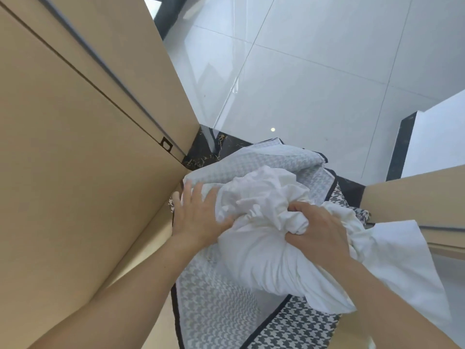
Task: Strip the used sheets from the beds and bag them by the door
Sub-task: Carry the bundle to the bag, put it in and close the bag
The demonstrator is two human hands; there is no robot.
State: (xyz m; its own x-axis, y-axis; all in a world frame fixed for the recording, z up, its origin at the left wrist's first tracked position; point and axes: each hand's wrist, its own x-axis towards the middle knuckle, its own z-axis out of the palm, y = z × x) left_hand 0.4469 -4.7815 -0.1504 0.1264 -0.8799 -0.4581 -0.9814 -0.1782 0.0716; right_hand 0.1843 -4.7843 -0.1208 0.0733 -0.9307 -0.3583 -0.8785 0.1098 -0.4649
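Our right hand clenches the bunched white sheet over the houndstooth bag; our left hand, fingers straight, presses the bag's rim.

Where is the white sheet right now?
Head view, lower centre: the white sheet sits bunched in the houndstooth bag, gripped by the right hand, with the beige panel to its left.

No readable text, label, brand or number shows anywhere.

Glossy white tiled floor meets tan wooden door, black marble threshold.
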